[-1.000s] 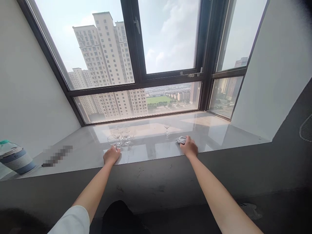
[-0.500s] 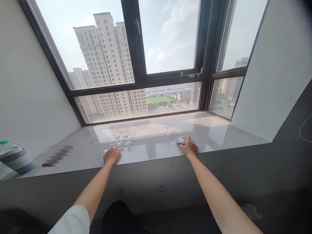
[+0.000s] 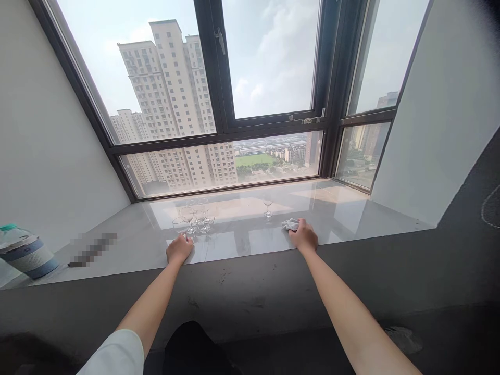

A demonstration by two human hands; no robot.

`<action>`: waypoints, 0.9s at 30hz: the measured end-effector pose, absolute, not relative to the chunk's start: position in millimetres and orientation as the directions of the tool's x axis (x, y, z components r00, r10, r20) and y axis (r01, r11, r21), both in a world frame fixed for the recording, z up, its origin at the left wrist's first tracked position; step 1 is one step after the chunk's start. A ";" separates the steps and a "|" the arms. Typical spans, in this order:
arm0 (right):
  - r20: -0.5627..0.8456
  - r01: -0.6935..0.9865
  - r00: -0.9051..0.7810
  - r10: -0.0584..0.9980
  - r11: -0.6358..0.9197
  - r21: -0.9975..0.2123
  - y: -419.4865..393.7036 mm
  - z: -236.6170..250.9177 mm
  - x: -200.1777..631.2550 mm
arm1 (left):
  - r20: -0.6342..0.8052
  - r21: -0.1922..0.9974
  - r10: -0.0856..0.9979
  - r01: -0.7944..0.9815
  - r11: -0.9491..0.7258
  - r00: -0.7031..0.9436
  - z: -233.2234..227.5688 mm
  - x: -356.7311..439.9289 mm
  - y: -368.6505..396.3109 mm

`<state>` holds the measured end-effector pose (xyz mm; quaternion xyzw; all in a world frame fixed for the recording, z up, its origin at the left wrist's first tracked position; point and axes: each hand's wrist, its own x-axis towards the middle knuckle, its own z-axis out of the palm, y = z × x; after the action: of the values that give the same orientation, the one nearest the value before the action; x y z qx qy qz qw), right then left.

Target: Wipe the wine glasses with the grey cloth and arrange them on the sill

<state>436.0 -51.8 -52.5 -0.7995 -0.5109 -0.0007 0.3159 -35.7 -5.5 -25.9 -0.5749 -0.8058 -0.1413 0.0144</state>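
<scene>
My left hand (image 3: 179,250) is closed round the lower part of a clear wine glass (image 3: 179,224), whose bowl shows above the fingers at the sill's front edge. Just behind it, several more stemmed wine glasses (image 3: 199,216) stand upright in a cluster. A crumpled white cloth (image 3: 291,224) pokes out from the fingers of my right hand (image 3: 304,237), which rests on the sill. Between the hands and farther back, a single wine glass (image 3: 267,205) stands upright by itself. My palms hide parts of the held glass and the cloth.
The glossy windowsill (image 3: 242,247) ends in a straight front edge above a grey wall. At far left stands a blue and white container (image 3: 29,255) with a teal top. Beside it lies a pixelated dark item (image 3: 91,251). A dark window frame (image 3: 219,138) borders the back.
</scene>
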 end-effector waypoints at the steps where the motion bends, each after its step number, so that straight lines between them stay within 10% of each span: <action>1: 0.322 0.817 0.478 0.817 -0.279 -0.504 -52.0 -52.2 435.8 | 0.185 0.210 0.922 0.930 0.301 -0.340 -25.8 -35.8 -5.5; 27: 0.322 0.812 0.496 0.807 -0.299 -0.502 -55.1 -48.2 432.3 | 0.185 0.192 0.928 0.938 0.288 -0.323 -25.2 -35.2 -6.7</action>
<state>432.3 -55.1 -48.2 -0.8058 -0.5022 -0.0041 0.3138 -35.2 -6.7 -25.2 -0.5814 -0.8023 -0.1334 0.0187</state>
